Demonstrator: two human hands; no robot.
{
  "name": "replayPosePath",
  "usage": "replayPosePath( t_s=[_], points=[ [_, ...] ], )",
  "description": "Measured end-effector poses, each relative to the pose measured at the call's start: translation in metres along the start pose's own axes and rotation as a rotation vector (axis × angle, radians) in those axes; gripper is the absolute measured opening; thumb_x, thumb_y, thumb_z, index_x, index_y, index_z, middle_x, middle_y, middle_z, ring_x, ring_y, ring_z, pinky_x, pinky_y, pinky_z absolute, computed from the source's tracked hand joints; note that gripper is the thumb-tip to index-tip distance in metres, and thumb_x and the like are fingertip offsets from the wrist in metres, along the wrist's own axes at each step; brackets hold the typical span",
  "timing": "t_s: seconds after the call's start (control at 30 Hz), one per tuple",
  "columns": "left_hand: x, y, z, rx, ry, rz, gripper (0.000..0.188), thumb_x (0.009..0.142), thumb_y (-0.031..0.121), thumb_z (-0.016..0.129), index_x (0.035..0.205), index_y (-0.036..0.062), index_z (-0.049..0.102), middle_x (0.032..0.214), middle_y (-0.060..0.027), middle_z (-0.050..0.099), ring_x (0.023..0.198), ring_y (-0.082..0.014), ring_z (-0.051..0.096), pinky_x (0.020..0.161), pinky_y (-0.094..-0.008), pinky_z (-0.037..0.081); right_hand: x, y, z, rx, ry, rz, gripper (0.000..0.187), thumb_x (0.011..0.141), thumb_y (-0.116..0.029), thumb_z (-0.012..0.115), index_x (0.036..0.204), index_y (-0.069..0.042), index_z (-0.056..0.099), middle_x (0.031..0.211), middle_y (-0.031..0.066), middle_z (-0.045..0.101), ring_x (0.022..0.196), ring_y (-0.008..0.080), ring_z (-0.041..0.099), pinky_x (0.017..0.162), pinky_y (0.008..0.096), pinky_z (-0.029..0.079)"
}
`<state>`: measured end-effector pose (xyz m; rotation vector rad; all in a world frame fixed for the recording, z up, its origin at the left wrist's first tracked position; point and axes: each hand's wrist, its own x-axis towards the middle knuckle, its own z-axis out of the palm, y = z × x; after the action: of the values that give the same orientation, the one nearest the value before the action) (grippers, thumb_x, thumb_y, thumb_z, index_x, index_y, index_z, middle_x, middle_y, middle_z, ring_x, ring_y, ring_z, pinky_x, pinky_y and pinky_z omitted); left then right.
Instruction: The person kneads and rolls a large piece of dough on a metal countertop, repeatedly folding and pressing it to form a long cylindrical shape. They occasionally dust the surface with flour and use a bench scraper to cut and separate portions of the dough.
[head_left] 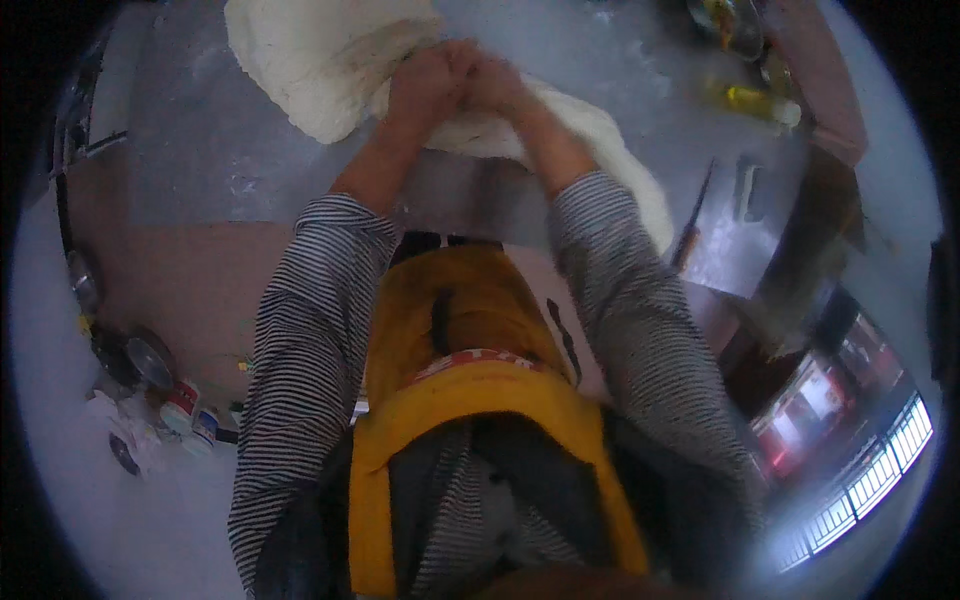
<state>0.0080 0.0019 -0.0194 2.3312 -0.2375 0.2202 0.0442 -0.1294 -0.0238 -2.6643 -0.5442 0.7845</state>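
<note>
A large mass of pale dough [320, 60] lies on the grey metal worktop [200, 170] at the far middle, and a long strip of it runs to the right and toward me. My left hand [425, 88] and my right hand [488, 82] are side by side on the dough where its thick lump meets the strip. Both are closed and pressed together, with the fingers gripping the dough. The fingertips are partly hidden. My striped sleeves end above the wrists.
To the right on the worktop are a long thin tool with a brown handle [687, 245], a flat rectangular tool [748, 190], a bottle of yellow liquid [755, 102] and a bowl [728, 25]. Pans [150, 357] and a red-and-white container [180, 405] sit at the lower left.
</note>
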Motion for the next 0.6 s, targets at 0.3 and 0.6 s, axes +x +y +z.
replayPosePath(
  t_s=[0.3, 0.6],
  points=[
    [-0.172, 0.052, -0.025, 0.035, -0.012, 0.131, 0.033, 0.084, 0.025, 0.07, 0.11, 0.0037, 0.064, 0.117, -0.0156, 0.058, 0.107, -0.0386, 0.053, 0.093, -0.0493, 0.044, -0.157, 0.086, -0.017, -0.034, 0.322, 0.216, 0.032, 0.091, -0.028, 0.056, 0.107, -0.003, 0.066, 0.107, 0.0181, 0.066, 0.102, 0.0383, 0.059, 0.091, 0.0461, 0.047],
    [-0.137, 0.1, 0.018, 0.244, 0.009, 0.264, 0.049, 0.087, 0.034, 0.059, 0.125, 0.0042, 0.056, 0.125, -0.018, 0.056, 0.111, -0.0366, 0.054, 0.095, -0.059, 0.037, -0.256, 0.056, 0.085, -0.267, 0.638, 0.15, 0.049, 0.082, -0.018, 0.058, 0.129, -0.004, 0.052, 0.136, 0.0141, 0.05, 0.13, 0.0327, 0.043, 0.11, 0.0531, 0.029]
  ],
)
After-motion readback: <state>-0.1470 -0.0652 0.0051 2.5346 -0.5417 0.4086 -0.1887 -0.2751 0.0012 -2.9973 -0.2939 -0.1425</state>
